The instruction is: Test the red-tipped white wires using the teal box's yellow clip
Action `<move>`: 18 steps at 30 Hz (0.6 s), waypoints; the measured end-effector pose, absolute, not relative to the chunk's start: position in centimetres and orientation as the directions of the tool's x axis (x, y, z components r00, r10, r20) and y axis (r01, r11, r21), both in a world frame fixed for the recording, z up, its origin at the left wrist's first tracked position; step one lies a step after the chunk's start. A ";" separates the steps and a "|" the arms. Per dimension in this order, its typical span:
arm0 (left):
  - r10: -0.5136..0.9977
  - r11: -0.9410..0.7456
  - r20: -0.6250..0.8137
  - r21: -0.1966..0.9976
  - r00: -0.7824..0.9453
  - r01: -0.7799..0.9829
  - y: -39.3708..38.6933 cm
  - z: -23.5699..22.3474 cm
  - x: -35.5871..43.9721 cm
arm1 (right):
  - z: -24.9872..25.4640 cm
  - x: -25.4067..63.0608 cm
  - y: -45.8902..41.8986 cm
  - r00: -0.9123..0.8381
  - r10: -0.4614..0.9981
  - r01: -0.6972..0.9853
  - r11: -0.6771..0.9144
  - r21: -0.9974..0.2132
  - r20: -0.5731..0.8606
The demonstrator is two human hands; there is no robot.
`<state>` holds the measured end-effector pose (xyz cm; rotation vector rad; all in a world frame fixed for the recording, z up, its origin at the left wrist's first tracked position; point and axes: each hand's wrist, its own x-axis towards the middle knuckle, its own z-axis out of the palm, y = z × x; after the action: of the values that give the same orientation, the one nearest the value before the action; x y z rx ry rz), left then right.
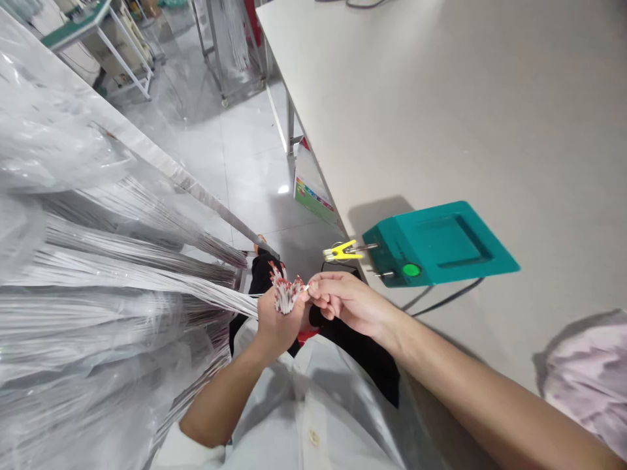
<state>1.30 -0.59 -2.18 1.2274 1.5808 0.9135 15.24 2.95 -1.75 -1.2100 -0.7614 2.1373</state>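
Note:
My left hand (275,329) is wrapped round a bundle of thin white wires (287,297) whose reddish ends stick out above the fist. The rest of these wires runs off to the left, into the hanging strands. Close beside the bundle, my right hand (340,294) pinches the tip of a single white wire (306,288) between thumb and fingers. Beyond the right hand, at the table's edge, is a teal box-shaped device (426,245) with a green round button (412,269). A yellow clip (343,250) sits on a metal pin projecting from it.
More bunches of pale wires (122,274), partly wrapped in clear plastic (53,124), lie on the left behind a long rail (196,186). A pale table (441,111) spans the right. Pink cloth (588,385) is at lower right. A printed carton (313,192) stands by the table.

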 end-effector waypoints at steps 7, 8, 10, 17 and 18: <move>0.975 0.221 -0.200 0.929 -0.099 0.298 -0.5 -1.8 1.3 | -1.4 15.3 2.9 -0.311 0.824 -0.101 -0.524 -0.846 -0.474; 0.974 0.223 -0.201 0.927 -0.102 0.302 -0.4 -1.5 1.2 | -1.4 15.3 2.7 -0.296 0.865 -0.052 -0.438 -0.898 -0.405; 0.976 0.219 -0.202 0.920 -0.085 0.326 -0.2 -1.2 1.2 | -1.3 15.3 2.4 -0.273 0.940 0.066 -0.195 -0.979 -0.206; 0.983 0.178 -0.181 0.923 -0.023 0.340 0.0 -1.8 1.1 | -1.2 15.6 1.7 -0.338 0.881 0.619 0.473 -0.627 0.331; 0.982 0.182 -0.186 0.925 -0.021 0.334 0.0 -2.0 1.2 | -1.2 15.7 1.6 -0.361 0.865 0.675 0.500 -0.543 0.349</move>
<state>1.16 0.00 -1.98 1.3100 1.5280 0.8779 15.67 1.64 -1.15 -1.2571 -2.1436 0.4107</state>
